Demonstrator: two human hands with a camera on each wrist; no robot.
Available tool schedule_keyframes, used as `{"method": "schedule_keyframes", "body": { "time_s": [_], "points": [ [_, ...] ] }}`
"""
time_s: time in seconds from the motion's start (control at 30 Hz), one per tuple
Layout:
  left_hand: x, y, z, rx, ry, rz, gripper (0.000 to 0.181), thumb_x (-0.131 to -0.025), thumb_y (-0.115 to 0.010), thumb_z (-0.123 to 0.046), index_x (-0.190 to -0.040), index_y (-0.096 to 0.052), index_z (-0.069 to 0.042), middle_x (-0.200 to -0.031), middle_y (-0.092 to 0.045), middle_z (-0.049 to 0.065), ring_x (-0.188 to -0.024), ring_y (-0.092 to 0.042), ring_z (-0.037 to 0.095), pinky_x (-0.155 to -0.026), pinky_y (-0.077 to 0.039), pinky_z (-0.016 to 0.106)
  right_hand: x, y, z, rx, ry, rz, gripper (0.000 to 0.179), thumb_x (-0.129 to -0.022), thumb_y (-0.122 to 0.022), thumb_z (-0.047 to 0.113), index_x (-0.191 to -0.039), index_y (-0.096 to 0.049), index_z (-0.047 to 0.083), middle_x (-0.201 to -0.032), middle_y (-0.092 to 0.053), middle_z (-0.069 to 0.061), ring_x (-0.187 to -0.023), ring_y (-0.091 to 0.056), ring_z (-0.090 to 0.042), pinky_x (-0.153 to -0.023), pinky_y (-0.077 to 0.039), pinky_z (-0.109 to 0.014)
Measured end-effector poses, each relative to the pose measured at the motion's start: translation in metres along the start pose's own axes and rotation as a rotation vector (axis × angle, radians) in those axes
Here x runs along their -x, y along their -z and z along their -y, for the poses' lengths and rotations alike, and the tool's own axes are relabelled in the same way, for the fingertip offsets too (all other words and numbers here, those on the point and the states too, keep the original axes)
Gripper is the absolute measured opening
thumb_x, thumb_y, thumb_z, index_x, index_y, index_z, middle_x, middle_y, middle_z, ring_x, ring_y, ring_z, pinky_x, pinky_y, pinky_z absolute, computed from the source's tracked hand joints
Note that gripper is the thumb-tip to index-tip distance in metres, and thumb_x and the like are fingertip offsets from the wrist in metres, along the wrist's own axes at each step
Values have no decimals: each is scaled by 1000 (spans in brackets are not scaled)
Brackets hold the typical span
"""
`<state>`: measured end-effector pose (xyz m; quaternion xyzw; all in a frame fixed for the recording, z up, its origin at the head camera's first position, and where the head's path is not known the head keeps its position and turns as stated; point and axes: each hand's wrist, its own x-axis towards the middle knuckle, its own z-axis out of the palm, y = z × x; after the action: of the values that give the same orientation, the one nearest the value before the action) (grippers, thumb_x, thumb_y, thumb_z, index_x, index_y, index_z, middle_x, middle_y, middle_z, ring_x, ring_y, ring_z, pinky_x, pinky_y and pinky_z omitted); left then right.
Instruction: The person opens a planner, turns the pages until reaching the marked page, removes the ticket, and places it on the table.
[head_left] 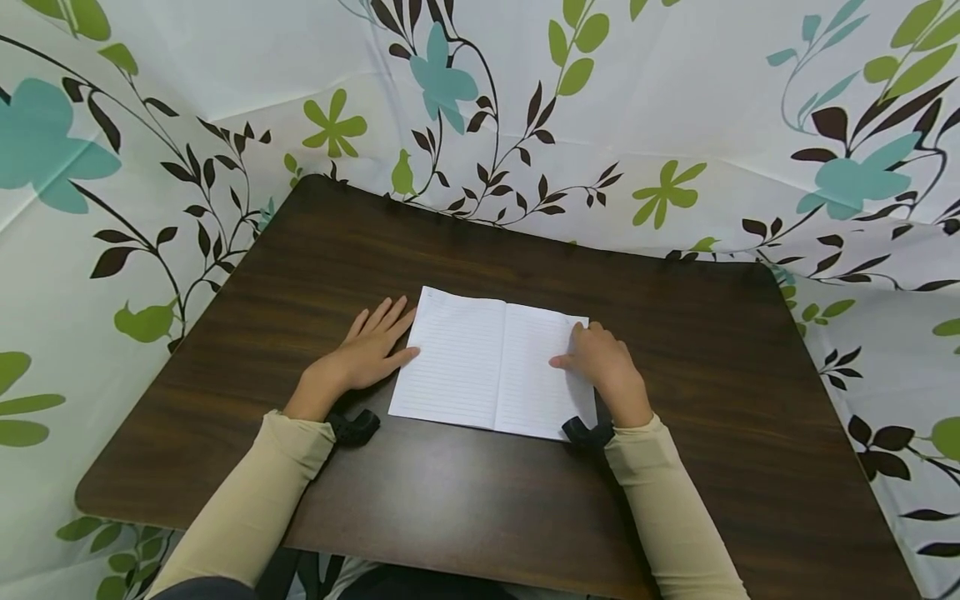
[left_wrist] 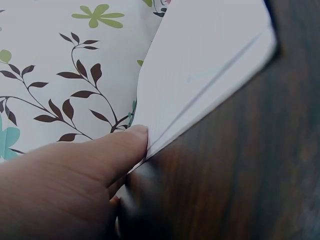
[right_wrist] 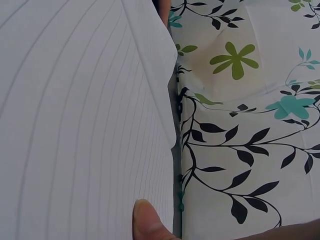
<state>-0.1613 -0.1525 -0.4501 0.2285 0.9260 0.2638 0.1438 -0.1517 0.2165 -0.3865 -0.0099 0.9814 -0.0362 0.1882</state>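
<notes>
A lined notebook lies spread on the dark wooden table, its pages facing up. At its left edge, my left hand rests with fingers straight and spread on the tabletop. The left thumb touches the notebook's edge. Over the right page, my right hand has its thumb stretched onto the paper. The right index finger is bent at the page's upper right corner. The other right fingertips are hidden, so I cannot tell whether they reach under the edge.
The brown table extends around the notebook on all sides. A white curtain with leaves, flowers and birds hangs behind and beside it. Dark wrist mounts sit close above the tabletop.
</notes>
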Motion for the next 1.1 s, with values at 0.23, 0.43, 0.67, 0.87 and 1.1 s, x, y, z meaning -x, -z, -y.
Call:
{"method": "schedule_keyframes", "body": {
  "time_s": [0.23,0.43,0.67,0.87,1.1],
  "points": [
    [1,1,-1,5,3,7,75,-111,-45,-45,-169,-9,-14,-177,2,14,-164,9,37,-129,8,61,0,-2,-1,23,15,-62,74,-97,-74,41,-145,-53,-10,-139,-55,-35,-129,-52,-52,-109,-44,-67],
    [3,3,-4,6,0,7,76,-110,-44,-46,-169,-10,-13,-177,2,15,-164,8,37,-129,8,61,3,-5,-2,15,30,-176,57,-94,-78,34,-139,-66,1,-128,-59,-29,-114,-51,-45,-96,-47,-58],
    [6,5,-7,4,0,5,76,-110,-43,-47,-169,-10,-13,-177,1,16,-164,9,37,-129,9,60,4,-7,-6,-48,51,-304,40,-90,-81,21,-126,-76,4,-119,-67,-28,-107,-62,-47,-87,-55,-57],
    [4,4,-5,0,7,3,76,-110,-43,-47,-169,-10,-13,-177,2,15,-164,9,37,-129,8,60,-1,-5,-10,-178,49,-259,41,-93,-78,14,-130,-71,-2,-120,-69,-29,-104,-70,-41,-81,-60,-55],
    [1,2,-3,-5,7,0,76,-111,-45,-45,-169,-10,-12,-177,1,14,-164,8,37,-129,8,61,-7,-3,-18,-321,9,-139,68,-97,-75,13,-155,-43,-5,-132,-51,-34,-117,-59,-43,-94,-54,-53]
  ]
}}
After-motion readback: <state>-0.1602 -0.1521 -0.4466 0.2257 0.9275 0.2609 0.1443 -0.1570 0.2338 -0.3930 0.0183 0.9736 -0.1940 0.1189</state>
